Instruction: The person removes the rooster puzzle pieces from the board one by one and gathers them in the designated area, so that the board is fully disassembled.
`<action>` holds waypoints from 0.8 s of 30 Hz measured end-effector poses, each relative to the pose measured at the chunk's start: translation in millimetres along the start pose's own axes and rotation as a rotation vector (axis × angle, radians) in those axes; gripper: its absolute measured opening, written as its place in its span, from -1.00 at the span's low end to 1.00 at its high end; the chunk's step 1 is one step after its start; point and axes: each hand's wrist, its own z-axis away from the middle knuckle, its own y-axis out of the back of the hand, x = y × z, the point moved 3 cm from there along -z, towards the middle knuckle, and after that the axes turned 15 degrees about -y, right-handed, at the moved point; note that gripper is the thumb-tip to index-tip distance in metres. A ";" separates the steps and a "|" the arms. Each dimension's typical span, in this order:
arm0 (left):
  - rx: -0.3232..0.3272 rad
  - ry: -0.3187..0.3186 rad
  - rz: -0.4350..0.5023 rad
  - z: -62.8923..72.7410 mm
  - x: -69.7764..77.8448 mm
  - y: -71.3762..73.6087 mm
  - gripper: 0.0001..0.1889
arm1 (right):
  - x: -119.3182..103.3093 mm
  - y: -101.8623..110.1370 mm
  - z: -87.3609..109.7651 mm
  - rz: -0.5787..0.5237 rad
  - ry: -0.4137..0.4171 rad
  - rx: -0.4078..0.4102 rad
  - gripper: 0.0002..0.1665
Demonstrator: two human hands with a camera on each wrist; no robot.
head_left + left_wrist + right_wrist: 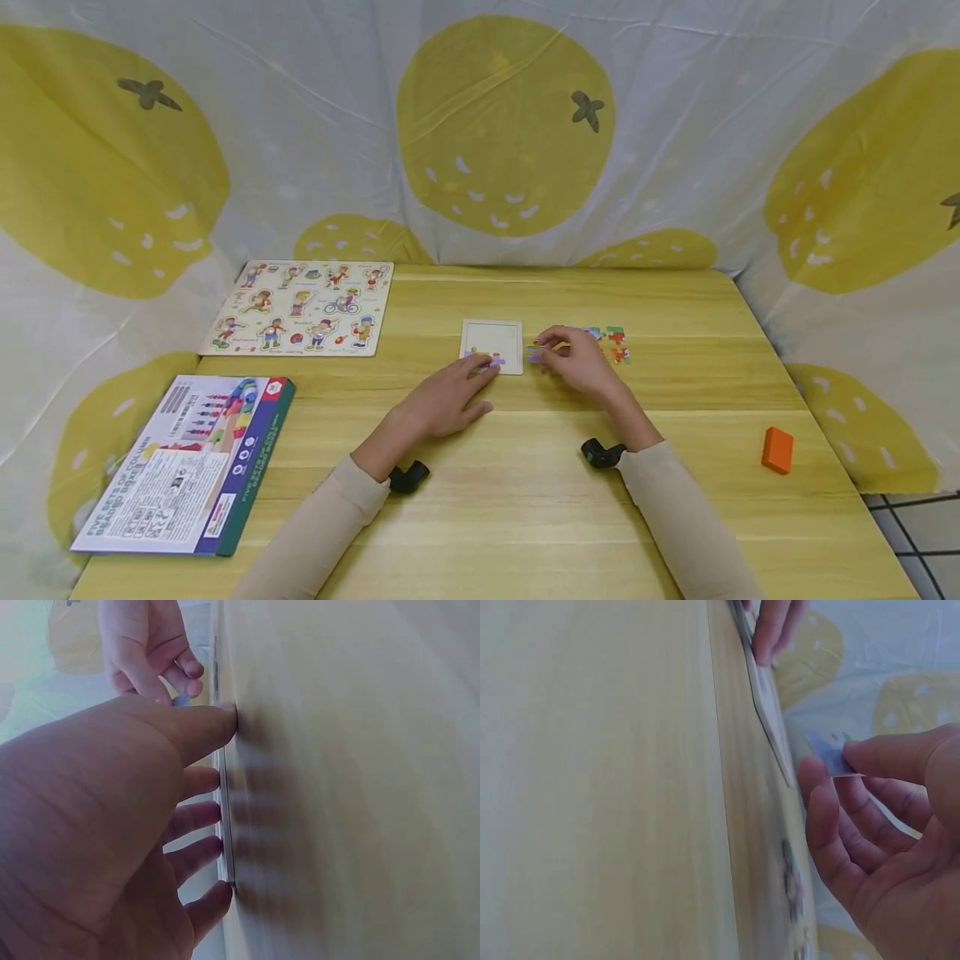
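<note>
A small square white puzzle tray [491, 333] lies on the table, with a few purple-toned pieces [497, 359] along its near edge. My left hand [442, 396] rests its fingers on that near edge, over the pieces, with the thumb on the table. Just right of the tray, my right hand [581, 358] pinches a jigsaw piece [826, 754] between thumb and fingers. In the right wrist view this piece is purple-blue with a bit of green, held above the table. Several colourful loose pieces [617, 335] lie beyond the right hand, partly hidden by it.
A wooden board with cartoon figures [300, 308] lies at the back left. Nearer, a flat boxed set [187, 467] lies at the left edge. An orange block [777, 450] sits toward the right edge. A lemon-print cloth [502, 125] hangs around the table's back and sides.
</note>
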 end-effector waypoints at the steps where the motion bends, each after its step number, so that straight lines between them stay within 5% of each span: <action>1: 0.007 -0.003 0.002 0.1 0.3 0.4 -0.32 | 1.4 3.9 2.2 0.000 -0.001 0.005 -0.76; 16: -0.003 0.009 0.010 7.2 0.6 -0.5 -0.29 | 38.8 71.5 44.3 0.106 -0.080 0.165 -0.72; 24: -0.014 0.020 0.024 8.9 -2.9 -1.7 -0.26 | 55.5 92.7 62.5 0.066 -0.109 0.186 -0.63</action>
